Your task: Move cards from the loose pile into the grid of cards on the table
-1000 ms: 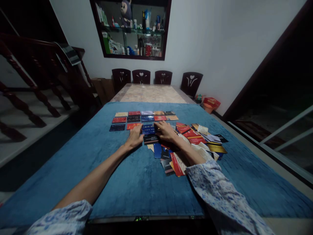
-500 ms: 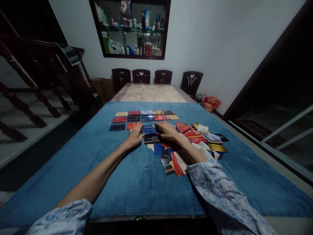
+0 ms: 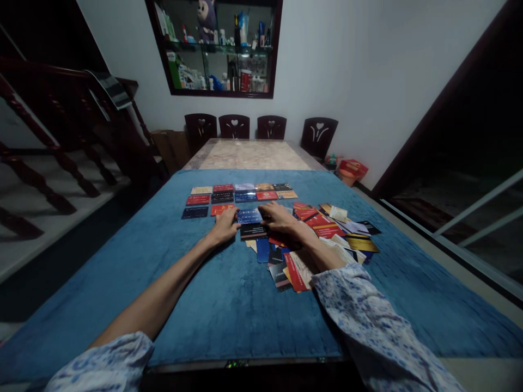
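At the bottom of the frame, rolled floral sleeves point(image 3: 368, 321) are worn, and both forearms are stretched over a blue cloth point(image 3: 216, 321), by which the near part of the desk point(image 3: 253, 155) is covered. Right of centre, a loose heap of bank cards point(image 3: 322, 225) is spread, partly hidden by the right forearm. At mid-frame, a black striped card point(image 3: 250, 231) is overlapped with the heap's left side. Just beyond it, a blue bank card point(image 3: 247, 216) is framed between the hands: its left edge is met by the left hand point(image 3: 224, 225), its right end partly covered by the right hand point(image 3: 281, 219). Each grip is curled narrow at the card, but whether it is pinched or merely touched cannot be told. To the left, an orange-red card point(image 3: 220, 209) and a navy card point(image 3: 195, 212) are lined up. Farther off, two rows of cards point(image 3: 223, 196) are laid, five in each. Behind the desk, dark chairs point(image 3: 225, 129) are ranged beneath a display cabinet point(image 3: 220, 94).
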Demonstrator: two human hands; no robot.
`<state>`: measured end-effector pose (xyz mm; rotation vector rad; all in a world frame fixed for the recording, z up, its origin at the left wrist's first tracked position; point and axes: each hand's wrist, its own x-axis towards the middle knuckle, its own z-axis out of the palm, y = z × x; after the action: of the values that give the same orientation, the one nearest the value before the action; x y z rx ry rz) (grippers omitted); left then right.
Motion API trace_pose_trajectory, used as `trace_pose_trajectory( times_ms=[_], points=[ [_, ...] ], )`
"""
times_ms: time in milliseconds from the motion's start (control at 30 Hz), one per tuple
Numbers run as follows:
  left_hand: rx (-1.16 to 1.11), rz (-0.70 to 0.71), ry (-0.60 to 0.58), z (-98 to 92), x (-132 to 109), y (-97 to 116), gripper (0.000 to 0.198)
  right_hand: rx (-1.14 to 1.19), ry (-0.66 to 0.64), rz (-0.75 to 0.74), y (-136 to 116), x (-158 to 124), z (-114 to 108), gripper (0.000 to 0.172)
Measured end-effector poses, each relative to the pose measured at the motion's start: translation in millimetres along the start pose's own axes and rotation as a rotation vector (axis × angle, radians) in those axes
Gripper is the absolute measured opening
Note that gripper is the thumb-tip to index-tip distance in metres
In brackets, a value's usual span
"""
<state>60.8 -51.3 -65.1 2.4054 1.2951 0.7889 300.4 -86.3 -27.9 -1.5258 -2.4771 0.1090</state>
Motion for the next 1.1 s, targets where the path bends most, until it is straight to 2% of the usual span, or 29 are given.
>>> trace_pose_trajectory(
  times_ms=[533, 867, 1100],
  points=[
    [0.155, -0.049, -0.132, -14.8, 6, 15, 0.046, -0.044, -0.050, 0.028, -1, 6, -7, 0.049],
    [0.153, -0.007, -0.110, -20.1, 16, 7, 0.045, -0.034, -0.018, 0.050, 13, 29, 3, 0.053],
    [0.186, -0.011, -0.090, -20.4, 26, 1, 0.044, -0.046, -0.015, 0.020, 19, 44, 1, 0.046]
  ],
)
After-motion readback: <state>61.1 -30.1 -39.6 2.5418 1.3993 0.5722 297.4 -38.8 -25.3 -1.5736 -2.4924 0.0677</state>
